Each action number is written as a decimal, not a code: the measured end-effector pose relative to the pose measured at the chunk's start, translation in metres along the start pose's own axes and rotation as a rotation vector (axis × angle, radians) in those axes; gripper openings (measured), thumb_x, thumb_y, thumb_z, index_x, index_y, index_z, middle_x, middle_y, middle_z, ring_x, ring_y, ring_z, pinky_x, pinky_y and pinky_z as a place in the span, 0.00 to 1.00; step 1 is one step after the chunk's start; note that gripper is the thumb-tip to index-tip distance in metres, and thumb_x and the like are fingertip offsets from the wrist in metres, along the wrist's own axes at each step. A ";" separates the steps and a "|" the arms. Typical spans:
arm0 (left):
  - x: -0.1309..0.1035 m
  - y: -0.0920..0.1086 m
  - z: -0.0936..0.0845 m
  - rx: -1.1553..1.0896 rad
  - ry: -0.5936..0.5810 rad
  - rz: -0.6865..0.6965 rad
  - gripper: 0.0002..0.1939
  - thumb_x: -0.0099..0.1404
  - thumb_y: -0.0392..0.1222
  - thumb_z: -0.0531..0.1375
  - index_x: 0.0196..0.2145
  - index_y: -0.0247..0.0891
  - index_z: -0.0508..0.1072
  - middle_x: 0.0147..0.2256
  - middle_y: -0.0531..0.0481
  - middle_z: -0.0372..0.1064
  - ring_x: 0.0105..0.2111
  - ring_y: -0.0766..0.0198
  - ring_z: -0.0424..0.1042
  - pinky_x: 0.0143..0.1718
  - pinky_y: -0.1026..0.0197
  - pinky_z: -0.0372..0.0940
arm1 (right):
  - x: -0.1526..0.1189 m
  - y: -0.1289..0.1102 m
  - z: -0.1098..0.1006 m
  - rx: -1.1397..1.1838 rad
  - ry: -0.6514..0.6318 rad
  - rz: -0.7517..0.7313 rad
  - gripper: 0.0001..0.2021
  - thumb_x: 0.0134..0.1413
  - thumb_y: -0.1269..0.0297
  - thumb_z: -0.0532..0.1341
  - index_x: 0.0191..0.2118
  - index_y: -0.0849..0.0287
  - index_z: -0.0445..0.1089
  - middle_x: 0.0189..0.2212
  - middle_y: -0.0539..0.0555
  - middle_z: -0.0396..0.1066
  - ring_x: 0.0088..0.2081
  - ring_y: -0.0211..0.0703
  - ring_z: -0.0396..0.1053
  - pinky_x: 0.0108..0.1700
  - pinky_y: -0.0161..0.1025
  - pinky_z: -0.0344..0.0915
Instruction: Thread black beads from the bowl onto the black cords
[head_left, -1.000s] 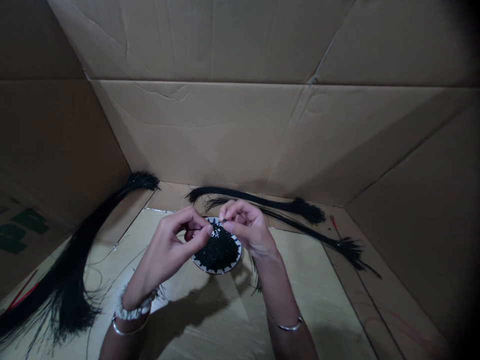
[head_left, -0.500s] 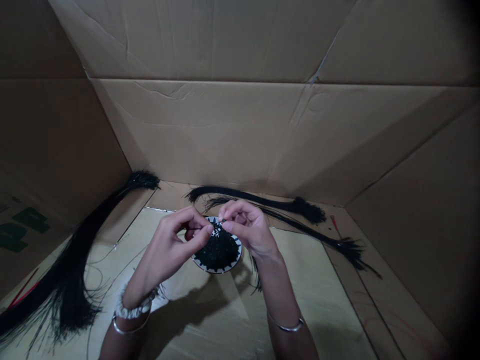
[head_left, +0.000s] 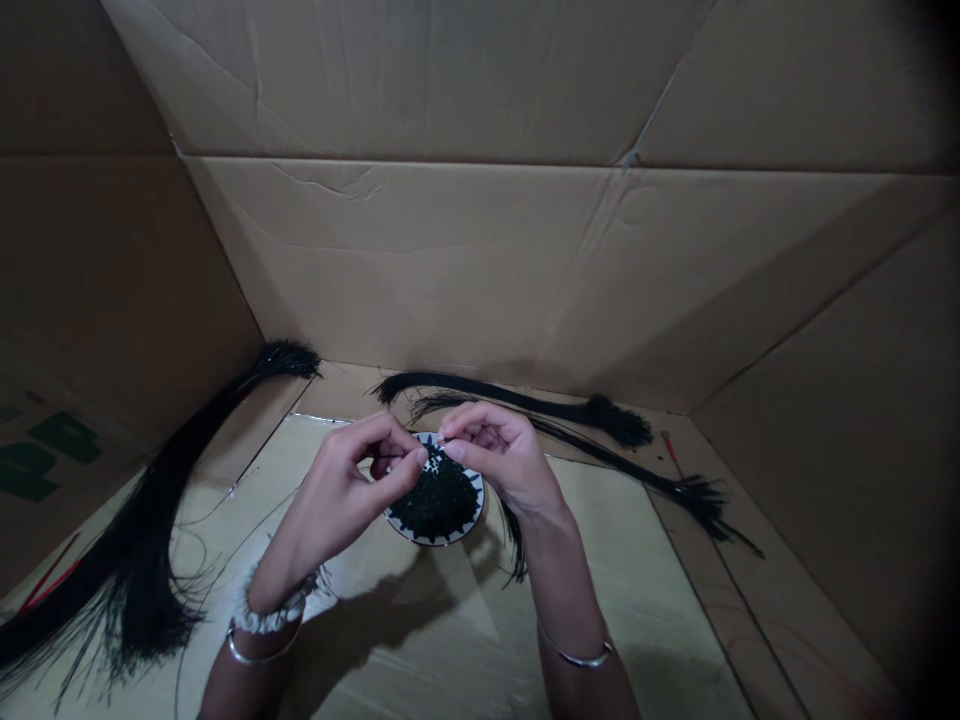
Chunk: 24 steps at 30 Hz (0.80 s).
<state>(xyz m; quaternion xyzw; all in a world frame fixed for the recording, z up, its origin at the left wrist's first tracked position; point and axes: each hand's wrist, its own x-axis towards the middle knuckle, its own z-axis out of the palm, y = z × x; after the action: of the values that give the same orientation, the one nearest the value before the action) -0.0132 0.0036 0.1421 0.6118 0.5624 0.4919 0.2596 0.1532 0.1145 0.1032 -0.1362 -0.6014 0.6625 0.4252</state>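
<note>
Both my hands meet above a small patterned bowl [head_left: 478, 515] heaped with tiny black grains [head_left: 435, 500] that look like beads. Thumb and forefinger of my left hand [head_left: 367, 470] are pinched together on a thin black strand [head_left: 386, 457]. My right hand [head_left: 499, 455] is also closed in a pinch, close to the left fingertips; a tiny dark bit shows there, too small to name. Some black strands [head_left: 514, 540] hang down beside the right wrist. The far rim of the bowl is partly hidden behind the fingers.
A thick bundle of black strands [head_left: 161, 490] lies along the left side. Two thinner bundles, an upper one [head_left: 510, 392] and a lower one [head_left: 622, 460], lie at the back. Cardboard walls [head_left: 420, 270] enclose the pale work surface [head_left: 600, 560]. A red-tipped thin item [head_left: 667, 445] lies at right.
My right hand has shifted very slightly to the right, its fingertips pressed a little closer together. The left hand keeps its pinch in place.
</note>
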 end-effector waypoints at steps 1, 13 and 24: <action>0.000 0.000 0.000 -0.002 0.000 0.001 0.08 0.66 0.42 0.63 0.30 0.37 0.74 0.26 0.54 0.68 0.27 0.68 0.65 0.29 0.65 0.59 | 0.000 0.000 0.000 -0.003 -0.003 0.002 0.07 0.46 0.68 0.74 0.33 0.49 0.80 0.34 0.48 0.78 0.36 0.38 0.74 0.41 0.38 0.69; -0.001 0.000 -0.001 0.048 -0.010 0.038 0.08 0.67 0.42 0.63 0.29 0.38 0.73 0.25 0.56 0.67 0.27 0.69 0.64 0.27 0.65 0.57 | -0.001 -0.006 0.000 -0.091 -0.028 -0.038 0.05 0.48 0.68 0.73 0.32 0.50 0.80 0.34 0.49 0.78 0.36 0.39 0.73 0.41 0.40 0.68; 0.000 0.002 -0.001 0.053 -0.007 0.024 0.10 0.67 0.43 0.62 0.29 0.38 0.73 0.25 0.55 0.66 0.26 0.68 0.64 0.27 0.64 0.57 | -0.001 -0.005 -0.004 -0.082 -0.073 0.019 0.04 0.51 0.65 0.72 0.34 0.49 0.81 0.35 0.50 0.79 0.38 0.40 0.75 0.43 0.40 0.69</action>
<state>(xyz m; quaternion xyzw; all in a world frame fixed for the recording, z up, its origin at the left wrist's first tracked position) -0.0132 0.0031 0.1442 0.6269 0.5669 0.4778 0.2393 0.1586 0.1166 0.1060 -0.1349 -0.6418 0.6459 0.3909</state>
